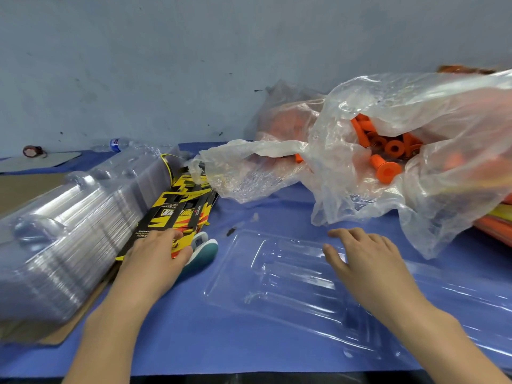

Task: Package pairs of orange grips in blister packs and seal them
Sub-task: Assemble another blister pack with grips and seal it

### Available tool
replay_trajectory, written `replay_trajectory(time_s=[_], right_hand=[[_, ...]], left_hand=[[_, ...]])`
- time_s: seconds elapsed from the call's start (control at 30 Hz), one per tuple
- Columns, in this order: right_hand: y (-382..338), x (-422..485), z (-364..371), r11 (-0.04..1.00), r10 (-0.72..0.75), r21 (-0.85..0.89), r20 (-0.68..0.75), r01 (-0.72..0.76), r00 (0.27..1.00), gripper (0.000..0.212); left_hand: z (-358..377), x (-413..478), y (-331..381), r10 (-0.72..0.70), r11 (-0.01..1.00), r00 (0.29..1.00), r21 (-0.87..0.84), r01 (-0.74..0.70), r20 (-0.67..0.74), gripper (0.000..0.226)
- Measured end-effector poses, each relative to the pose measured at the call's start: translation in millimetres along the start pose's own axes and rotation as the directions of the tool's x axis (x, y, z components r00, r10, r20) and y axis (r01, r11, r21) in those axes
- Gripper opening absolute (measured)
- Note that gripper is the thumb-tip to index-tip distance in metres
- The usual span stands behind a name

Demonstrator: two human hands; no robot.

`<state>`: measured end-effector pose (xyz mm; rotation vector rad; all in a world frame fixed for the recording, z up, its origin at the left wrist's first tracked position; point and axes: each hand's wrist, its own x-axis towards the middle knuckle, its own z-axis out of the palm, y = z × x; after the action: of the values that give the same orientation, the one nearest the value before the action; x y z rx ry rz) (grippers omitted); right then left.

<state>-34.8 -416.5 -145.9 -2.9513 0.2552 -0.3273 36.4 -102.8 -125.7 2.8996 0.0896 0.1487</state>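
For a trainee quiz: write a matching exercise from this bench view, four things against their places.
Things
1. orange grips
2. open blister pack
3. yellow-and-black cards
4. water bottle

Places
a. under the left hand
b. at the back, by the wall
c. inside the clear plastic bag
d. flat on the blue cloth, beneath the right hand

Pairs: 1-c, 2-d, 3-a, 4-b

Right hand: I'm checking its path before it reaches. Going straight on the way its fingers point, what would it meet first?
The right hand would probably meet the clear plastic bag of orange grips, after a strip of blue cloth; depth is unclear.
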Motion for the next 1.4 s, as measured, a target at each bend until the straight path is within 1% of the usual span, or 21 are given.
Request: replay_trajectory(time_s=[0.07, 0.1, 0.17, 0.2, 0.27, 0.33, 0.43, 0.47, 0.53, 0.6, 0.67, 0.73, 0.8, 0.87, 0.97, 1.1, 1.2, 1.27, 1.3, 1.33, 1.4], right_hand=[[0.3, -0.9, 1.3, 0.999, -0.035, -0.027, 0.006, 0.035, 0.999, 0.040], [0.2, -1.1, 1.5, 0.998, -0.062, -0.022, 0.010, 0.062, 0.998, 0.038], [0.6, -0.7, 0.6, 0.994, -0.108, 0.014, 0.016, 0.108, 0.994, 0.036], [0.9, -0.1, -0.1, 0.992, -0.125, 0.034, 0.015, 0.125, 0.992, 0.035], [1.0, 2.7, -0.8, 0.986, -0.159, 0.046, -0.003, 0.159, 0.987, 0.033], [1.1, 6.7, -0.3, 0.981, -0.192, 0.033, -0.029, 0.192, 0.981, 0.032], [3.0, 13.1, 1.5, 0.973, -0.230, 0.007, -0.047, 0.230, 0.972, 0.033], [3.7, 14.6, 1.8, 0.971, -0.240, 0.004, -0.054, 0.241, 0.969, 0.032], [4.6, 15.7, 1.1, 0.968, -0.251, 0.007, -0.072, 0.253, 0.965, 0.033], [4.4, 15.8, -1.0, 0.966, -0.258, 0.013, -0.090, 0.260, 0.962, 0.033], [1.0, 15.5, -4.9, 0.963, -0.260, 0.038, -0.102, 0.265, 0.960, 0.033], [-11.9, 15.8, -11.4, 0.949, -0.271, 0.127, -0.137, 0.288, 0.953, 0.034], [-37.3, 18.7, -17.9, 0.908, -0.327, 0.211, -0.182, 0.361, 0.927, 0.035], [-71.8, 25.5, -19.3, 0.865, -0.421, 0.210, -0.194, 0.456, 0.886, 0.038], [-127.1, 43.7, -9.4, 0.813, -0.535, 0.176, -0.153, 0.555, 0.831, 0.042], [-178.6, 66.3, 7.1, 0.787, -0.590, 0.155, -0.088, 0.597, 0.802, 0.044], [-195.0, 72.8, 16.7, 0.769, -0.620, 0.137, -0.077, 0.624, 0.781, 0.038], [-198.7, 75.5, 22.0, 0.759, -0.632, 0.108, -0.115, 0.642, 0.766, 0.030], [-198.8, 76.8, 24.4, 0.757, -0.634, 0.099, -0.132, 0.646, 0.762, 0.026], [-198.1, 77.9, 26.7, 0.756, -0.634, 0.098, -0.139, 0.648, 0.761, 0.025], [-194.4, 80.4, 29.5, 0.756, -0.631, 0.122, -0.125, 0.643, 0.766, 0.025]], left_hand=[[-0.1, -1.0, 1.3, -0.004, 1.000, 1.000, -0.016, 0.004, 0.007, 0.043], [-0.3, -1.6, 1.7, -0.005, 1.000, 1.000, -0.017, 0.005, -0.004, 0.037], [0.8, -2.5, 1.5, -0.006, 1.000, 0.999, 0.004, 0.006, -0.042, 0.025], [1.3, -2.6, 1.5, -0.012, 1.000, 0.998, 0.010, 0.012, -0.064, 0.022], [1.8, -1.6, 1.0, -0.031, 1.000, 0.992, -0.008, 0.030, -0.125, 0.025], [2.0, 1.3, -0.5, -0.052, 0.997, 0.974, -0.064, 0.039, -0.219, 0.030], [0.1, 5.5, -1.5, -0.107, 0.979, 0.919, -0.203, 0.030, -0.380, 0.031], [-0.3, 7.0, -1.5, -0.126, 0.968, 0.900, -0.249, 0.020, -0.417, 0.030], [0.6, 10.6, -1.4, -0.164, 0.944, 0.879, -0.330, 0.008, -0.448, 0.028], [3.4, 15.3, -1.7, -0.192, 0.916, 0.880, -0.401, 0.001, -0.435, 0.026], [6.6, 19.7, -1.0, -0.193, 0.882, 0.897, -0.472, -0.020, -0.398, 0.027], [8.2, 22.1, -0.4, -0.182, 0.850, 0.912, -0.525, -0.043, -0.368, 0.026], [7.9, 23.3, 0.4, -0.173, 0.839, 0.919, -0.542, -0.050, -0.353, 0.026], [7.1, 25.7, -0.6, -0.168, 0.815, 0.929, -0.576, -0.058, -0.331, 0.027], [3.8, 28.3, -4.3, -0.155, 0.756, 0.947, -0.651, -0.070, -0.282, 0.028], [-1.3, 31.1, -10.2, -0.140, 0.630, 0.969, -0.773, -0.070, -0.201, 0.028], [-3.7, 34.2, -13.6, -0.150, 0.544, 0.973, -0.836, -0.068, -0.177, 0.032], [-5.3, 36.9, -13.9, -0.161, 0.494, 0.972, -0.867, -0.071, -0.171, 0.035], [-6.4, 39.5, -14.5, -0.190, 0.479, 0.965, -0.875, -0.072, -0.183, 0.036], [-8.6, 41.8, -15.7, -0.234, 0.479, 0.948, -0.875, -0.079, -0.213, 0.035], [-15.7, 45.7, -20.0, -0.322, 0.495, 0.890, -0.859, -0.133, -0.324, 0.032]])
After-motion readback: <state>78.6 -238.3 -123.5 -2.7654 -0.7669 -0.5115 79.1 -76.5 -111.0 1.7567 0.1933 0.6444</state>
